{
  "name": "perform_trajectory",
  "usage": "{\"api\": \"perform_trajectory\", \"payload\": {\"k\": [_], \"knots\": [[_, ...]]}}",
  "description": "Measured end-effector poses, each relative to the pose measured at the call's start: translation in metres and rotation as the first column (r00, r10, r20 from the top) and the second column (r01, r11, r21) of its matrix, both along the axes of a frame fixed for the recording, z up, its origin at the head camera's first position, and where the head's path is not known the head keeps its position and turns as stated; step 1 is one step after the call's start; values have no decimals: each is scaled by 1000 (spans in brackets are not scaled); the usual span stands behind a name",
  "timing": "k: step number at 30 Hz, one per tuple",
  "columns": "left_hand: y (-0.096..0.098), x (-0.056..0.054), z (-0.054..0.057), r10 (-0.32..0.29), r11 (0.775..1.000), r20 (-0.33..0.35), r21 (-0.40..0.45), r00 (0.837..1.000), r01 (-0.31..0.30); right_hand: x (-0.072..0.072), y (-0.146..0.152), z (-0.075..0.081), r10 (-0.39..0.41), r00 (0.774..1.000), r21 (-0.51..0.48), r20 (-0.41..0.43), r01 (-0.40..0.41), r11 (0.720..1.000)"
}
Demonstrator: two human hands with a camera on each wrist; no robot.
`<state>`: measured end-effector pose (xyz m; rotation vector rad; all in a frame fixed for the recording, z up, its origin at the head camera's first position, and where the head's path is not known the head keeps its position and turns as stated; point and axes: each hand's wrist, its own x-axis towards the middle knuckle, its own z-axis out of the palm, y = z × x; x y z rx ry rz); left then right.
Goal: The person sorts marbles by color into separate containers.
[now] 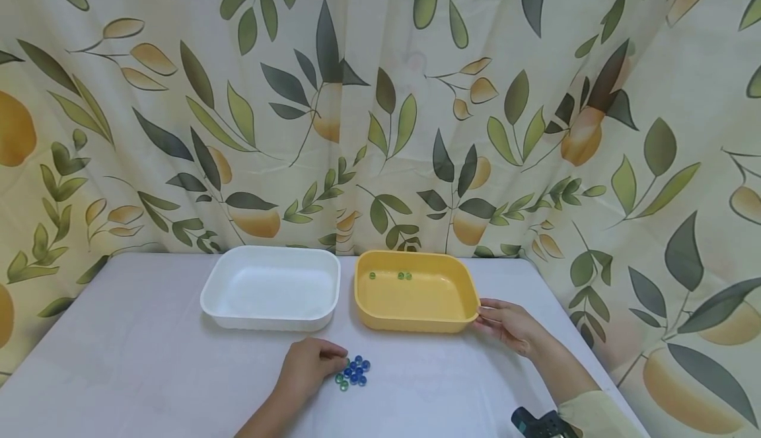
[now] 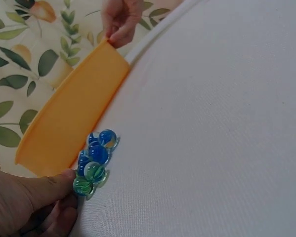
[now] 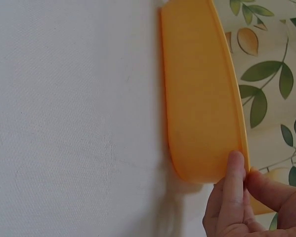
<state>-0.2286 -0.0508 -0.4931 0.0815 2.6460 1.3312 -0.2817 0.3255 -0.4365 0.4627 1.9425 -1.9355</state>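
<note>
My left hand (image 1: 309, 366) is at a small cluster of glass marbles, thumb and forefinger pinching a green marble (image 1: 347, 362) that its fingertips partly cover. Beside it lie several blue marbles (image 1: 355, 372) and two more green marbles (image 2: 94, 172) on the white cloth. At the right, my right hand (image 1: 508, 324) grips the near right corner of a yellow tray (image 1: 416, 325), thumb on the rim and fingers against the outer wall in the right wrist view. Three green marbles (image 1: 404, 276) are inside that tray, toward its back.
A white tray (image 1: 267, 324) stands left of the yellow one, with a narrow gap between them. White cloth (image 1: 148, 359) covers the table. Behind the table hangs a leaf-and-fruit patterned curtain (image 1: 380, 127). A black device (image 1: 541, 423) sits by the right sleeve.
</note>
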Motion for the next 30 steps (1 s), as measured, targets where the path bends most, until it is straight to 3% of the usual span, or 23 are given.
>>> {"api": "perform_trajectory", "payload": {"k": [16, 30], "knots": [[-1, 2, -4, 8, 1000, -9, -12, 1000, -9, 2, -2, 0, -10, 1000, -24, 7, 10, 1000], [-3, 3, -4, 37, 998, -13, 57, 999, -36, 2, -2, 2, -7, 1000, -13, 4, 7, 1000]]}}
